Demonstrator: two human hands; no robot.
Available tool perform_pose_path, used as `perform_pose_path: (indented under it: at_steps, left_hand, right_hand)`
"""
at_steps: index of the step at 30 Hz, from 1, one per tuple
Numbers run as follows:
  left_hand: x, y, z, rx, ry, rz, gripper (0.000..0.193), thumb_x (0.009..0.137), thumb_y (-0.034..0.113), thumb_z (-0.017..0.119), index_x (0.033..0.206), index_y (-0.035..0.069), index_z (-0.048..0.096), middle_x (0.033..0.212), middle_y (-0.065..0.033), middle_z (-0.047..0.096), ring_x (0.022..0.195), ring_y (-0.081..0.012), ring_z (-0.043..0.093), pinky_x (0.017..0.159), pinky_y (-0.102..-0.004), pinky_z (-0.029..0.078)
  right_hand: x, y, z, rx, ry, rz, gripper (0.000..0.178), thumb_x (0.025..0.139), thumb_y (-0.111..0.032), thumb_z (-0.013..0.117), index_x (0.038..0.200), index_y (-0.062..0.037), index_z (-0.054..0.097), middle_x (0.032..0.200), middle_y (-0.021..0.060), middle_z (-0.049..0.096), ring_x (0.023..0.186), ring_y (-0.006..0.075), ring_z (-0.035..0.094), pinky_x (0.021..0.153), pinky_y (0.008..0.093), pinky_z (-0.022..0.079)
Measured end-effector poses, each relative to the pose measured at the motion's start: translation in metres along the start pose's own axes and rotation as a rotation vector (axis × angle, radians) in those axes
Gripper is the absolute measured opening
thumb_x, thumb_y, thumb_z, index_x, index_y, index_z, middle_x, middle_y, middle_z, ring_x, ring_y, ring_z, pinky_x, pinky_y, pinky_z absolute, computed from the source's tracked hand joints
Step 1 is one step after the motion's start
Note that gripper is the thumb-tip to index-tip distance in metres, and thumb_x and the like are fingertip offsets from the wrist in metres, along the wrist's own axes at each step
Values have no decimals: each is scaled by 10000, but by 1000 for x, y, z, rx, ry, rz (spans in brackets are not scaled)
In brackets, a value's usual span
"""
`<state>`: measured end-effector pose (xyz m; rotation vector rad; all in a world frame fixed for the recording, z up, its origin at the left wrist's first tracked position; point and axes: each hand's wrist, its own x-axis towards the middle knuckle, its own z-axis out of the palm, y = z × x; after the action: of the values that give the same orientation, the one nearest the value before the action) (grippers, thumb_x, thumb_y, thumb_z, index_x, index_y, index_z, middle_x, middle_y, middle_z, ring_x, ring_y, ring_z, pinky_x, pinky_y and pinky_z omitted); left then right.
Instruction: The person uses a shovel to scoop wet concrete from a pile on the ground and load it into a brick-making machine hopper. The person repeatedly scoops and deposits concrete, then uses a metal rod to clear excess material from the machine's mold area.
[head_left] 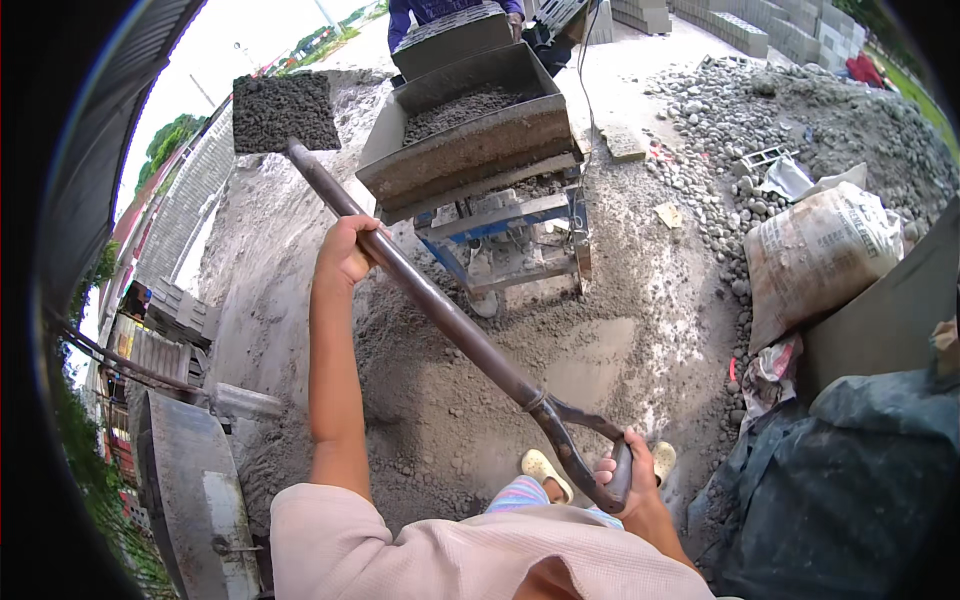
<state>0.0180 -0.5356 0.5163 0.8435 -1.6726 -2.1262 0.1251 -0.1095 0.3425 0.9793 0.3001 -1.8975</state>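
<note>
A shovel [440,308] with a long brown shaft slants across the view. Its square blade, upper left, carries a heap of damp grey mix [285,108]. My left hand [347,248] is wrapped round the upper shaft below the blade. At the lower right, my right hand [630,468] grips the D-shaped handle end. The loaded blade is raised to the left of a metal hopper [480,138], which holds more grey mix. That hopper sits on a machine with a blue frame [450,262].
A person in a purple top [440,10] stands behind the machine. Right of it lie gravel [700,120], a filled white sack [820,255] and a dark tarp [840,490]. Concrete blocks [730,30] are stacked at the back. A dangling cable [584,90] passes the hopper. Loose mix covers the ground.
</note>
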Motion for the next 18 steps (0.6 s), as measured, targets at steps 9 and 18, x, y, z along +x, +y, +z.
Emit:
perform_pose_path:
  at_steps: [9, 18]
  left_hand:
    - [30, -29, 75, 542, 33, 58, 205, 687, 135, 672, 753, 3, 530, 639, -58, 532, 507, -163, 536, 486, -347, 499]
    - [-61, -9, 78, 40, -51, 296, 212, 731, 103, 616, 843, -27, 491, 753, -103, 557, 739, -215, 584, 686, -335, 483]
  right_hand:
    - [11, 51, -22, 253, -65, 395, 296, 820, -343, 482, 759, -55, 521, 557, 44, 513, 437, 150, 475, 362, 258, 413]
    - [-21, -12, -65, 13, -131, -126, 424, 790, -501, 521, 699, -88, 495, 522, 49, 494, 430, 196, 504, 367, 301, 418]
